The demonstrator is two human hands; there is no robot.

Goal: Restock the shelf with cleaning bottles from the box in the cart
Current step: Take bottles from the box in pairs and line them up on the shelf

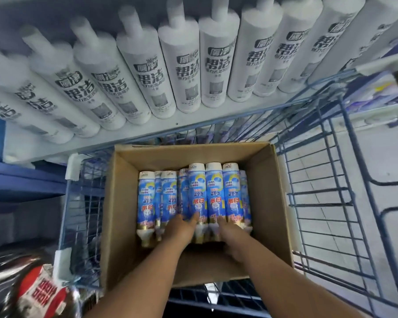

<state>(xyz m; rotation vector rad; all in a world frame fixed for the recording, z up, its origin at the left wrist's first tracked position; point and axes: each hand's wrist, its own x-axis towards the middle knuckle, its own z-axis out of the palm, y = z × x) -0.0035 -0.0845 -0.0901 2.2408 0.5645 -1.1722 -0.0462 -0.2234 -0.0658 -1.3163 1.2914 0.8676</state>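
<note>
An open cardboard box (266, 193) sits in a blue wire cart (326, 203). Inside lie several blue-labelled cleaning bottles (214, 191) with white bases and gold necks, side by side, necks toward me. My left hand (182, 228) rests on the lower part of the middle bottles, fingers spread. My right hand (232, 235) lies over the necks of the bottles on the right, fingers curled around them. The white shelf (147, 134) above the cart carries a row of white bottles (182, 72) with black lettering.
A blue lower shelf edge (26, 177) runs at the left. At the bottom left sits a dark shiny object with a red and white label (42, 292). Grey floor tiles (376, 171) show to the right of the cart.
</note>
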